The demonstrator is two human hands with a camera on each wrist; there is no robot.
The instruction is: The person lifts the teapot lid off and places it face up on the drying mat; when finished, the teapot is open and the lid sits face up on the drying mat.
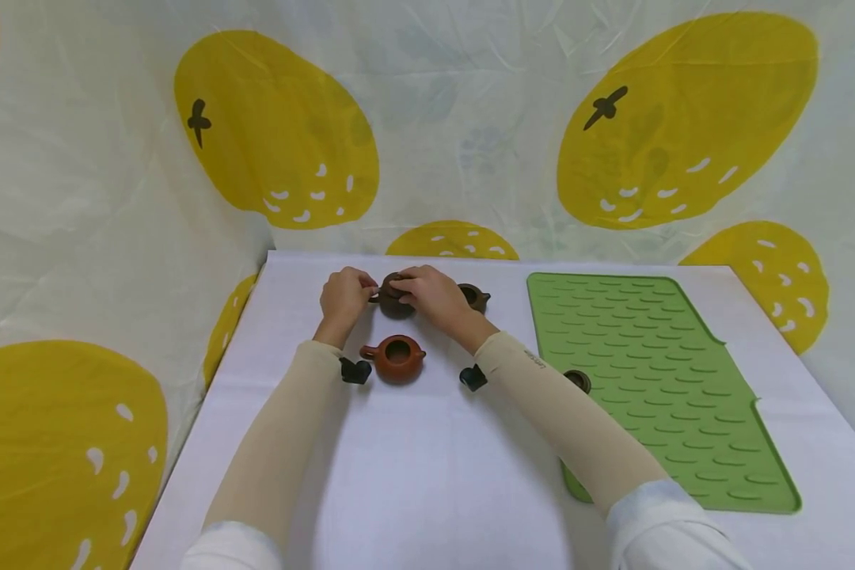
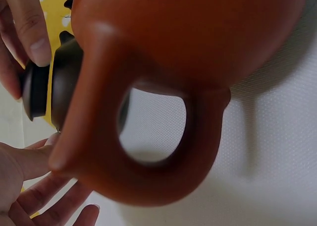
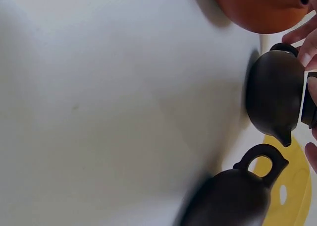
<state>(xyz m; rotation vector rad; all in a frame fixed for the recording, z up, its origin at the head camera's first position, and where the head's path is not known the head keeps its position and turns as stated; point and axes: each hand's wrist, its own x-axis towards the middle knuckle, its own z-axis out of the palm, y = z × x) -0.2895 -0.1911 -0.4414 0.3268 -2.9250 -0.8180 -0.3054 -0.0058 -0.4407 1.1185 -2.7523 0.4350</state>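
Observation:
At the back of the table stands a dark brown teapot (image 3: 275, 89), its spout turned right. My left hand (image 1: 345, 299) pinches its handle on the left side. With thumb and fingers my right hand (image 1: 438, 297) holds the dark lid (image 2: 37, 89) just over the pot's mouth; a narrow gap shows between lid and pot in both wrist views. Nearer to me sits a lidless reddish-orange teapot (image 1: 402, 370), its handle large in the left wrist view. Another dark teapot (image 3: 233, 196), open on top, stands right of the held one, partly behind my right hand.
A green textured mat (image 1: 655, 356) lies on the right of the white-covered table (image 1: 427, 475). A small round dark thing (image 1: 578, 381) rests at the mat's left edge, partly hidden by my right sleeve. Cloth printed with yellow fruit (image 1: 278, 127) walls the back and sides.

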